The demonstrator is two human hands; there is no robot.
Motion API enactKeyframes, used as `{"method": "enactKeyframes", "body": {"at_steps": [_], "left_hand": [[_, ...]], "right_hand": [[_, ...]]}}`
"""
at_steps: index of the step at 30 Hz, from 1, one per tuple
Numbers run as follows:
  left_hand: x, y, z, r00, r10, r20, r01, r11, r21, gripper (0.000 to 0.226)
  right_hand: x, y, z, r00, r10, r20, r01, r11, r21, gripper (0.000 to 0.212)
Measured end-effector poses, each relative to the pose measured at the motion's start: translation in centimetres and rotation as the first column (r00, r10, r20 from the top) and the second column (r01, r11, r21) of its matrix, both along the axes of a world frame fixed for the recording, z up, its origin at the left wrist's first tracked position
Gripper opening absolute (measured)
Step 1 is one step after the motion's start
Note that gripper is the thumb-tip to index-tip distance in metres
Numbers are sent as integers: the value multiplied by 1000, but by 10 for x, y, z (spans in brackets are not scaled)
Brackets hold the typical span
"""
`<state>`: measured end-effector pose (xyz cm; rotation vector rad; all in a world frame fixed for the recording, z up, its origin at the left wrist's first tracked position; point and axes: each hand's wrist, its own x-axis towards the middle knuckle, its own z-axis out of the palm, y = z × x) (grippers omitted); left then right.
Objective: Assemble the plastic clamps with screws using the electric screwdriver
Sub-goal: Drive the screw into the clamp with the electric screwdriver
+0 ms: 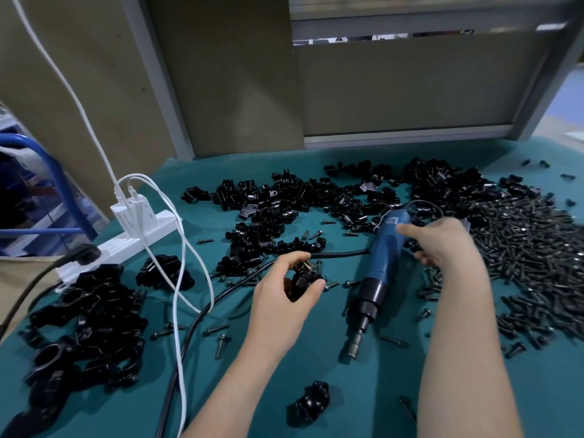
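Fingers (295,257) of the left hand (281,300) pinch a clamp (302,278); the right hand (442,245) grips the screwdriver (384,257). Held so lightly, the clamp may spin under torque.

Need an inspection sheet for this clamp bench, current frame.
Surface: teal mat covers the bench.
Job's things: blue electric screwdriver, tip toward the person; loose clamp parts heaped at the back; ring-shaped clamps piled left; screw heap right; lone clamp at the front.
Clutter: stray screws scattered over the mat.
Hands: left hand pinches a black clamp; right hand grips the screwdriver's rear end.
Cables: white cables run from a charger on the power strip; black cable crosses the mat; black plug in the strip.
Surroundings: brown panels in grey frames behind; blue tubing far left.
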<state>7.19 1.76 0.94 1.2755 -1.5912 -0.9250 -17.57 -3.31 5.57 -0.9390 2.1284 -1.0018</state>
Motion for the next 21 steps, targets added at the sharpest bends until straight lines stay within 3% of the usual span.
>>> {"method": "enactKeyframes", "body": {"at_steps": [2, 5, 8, 10, 11, 17, 21], "left_hand": [[-1, 0, 0, 1000, 13, 28, -11, 999, -53, 27], [-3, 1, 1, 999, 43, -1, -43, 991, -129, 24], [-2, 1, 2, 998, 61, -13, -62, 977, -206, 27], [-1, 0, -1, 996, 76, 35, -63, 955, -289, 30], [-1, -2, -1, 992, 94, 84, -61, 941, -332, 28], [-4, 0, -6, 929, 190, 318, -15, 877, -480, 45], [-6, 4, -6, 915, 198, 353, -4, 877, -480, 55]], "right_hand": [[1, 10, 18, 999, 36, -41, -40, 995, -88, 41], [29, 23, 54, 961, 269, -62, -276, 942, -190, 52], [91, 32, 63, 778, 584, -232, -596, 803, 22, 63], [123, 37, 48, 611, 704, -362, -699, 695, 170, 56], [130, 38, 40, 575, 707, -411, -702, 684, 195, 50], [124, 45, 23, 672, 603, -429, -601, 783, 158, 54], [122, 46, 21, 740, 601, -303, -587, 796, 144, 51]]}}
